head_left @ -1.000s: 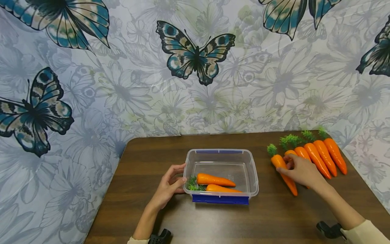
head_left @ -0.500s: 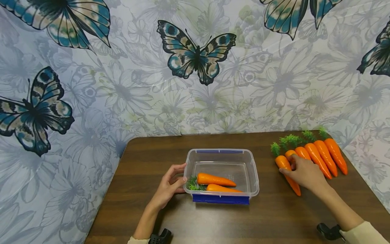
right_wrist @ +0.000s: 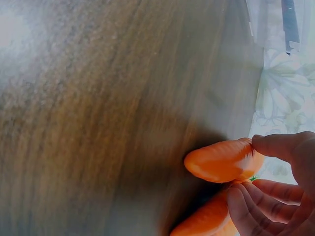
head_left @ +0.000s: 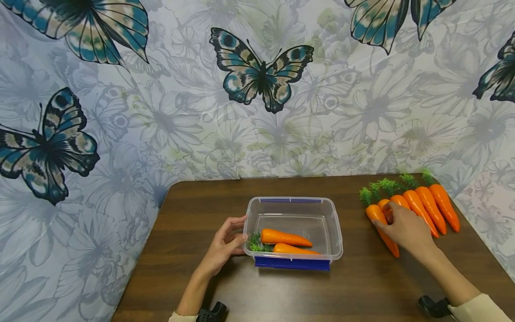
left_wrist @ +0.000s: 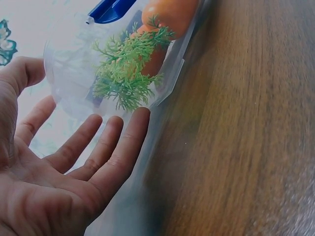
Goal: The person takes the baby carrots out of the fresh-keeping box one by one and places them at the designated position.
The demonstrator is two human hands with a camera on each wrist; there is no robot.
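A clear plastic food container (head_left: 292,215) with blue side clips stands mid-table. Two orange carrots (head_left: 286,237) with green tops lie inside. My left hand (head_left: 222,243) touches the container's left side with fingers spread and fairly straight, as the left wrist view confirms. At the right, my right hand (head_left: 406,226) has its thumb and fingers about the leftmost carrot (head_left: 382,230) of a row. In the right wrist view, that carrot (right_wrist: 219,161) sits between thumb and fingertips, tip toward the camera. Part of the neighbouring carrot (right_wrist: 204,216) is hidden by my fingers.
Several more carrots (head_left: 432,205) lie side by side at the table's right edge, leafy tops toward the back. The brown wooden table (head_left: 193,205) meets a wall cloth (head_left: 181,112) printed with butterflies. A black strap device sits on each wrist.
My right hand has shifted the leftmost carrot rightward, closer to the row, and its green top now meets the others. My left hand and the container stay in place.
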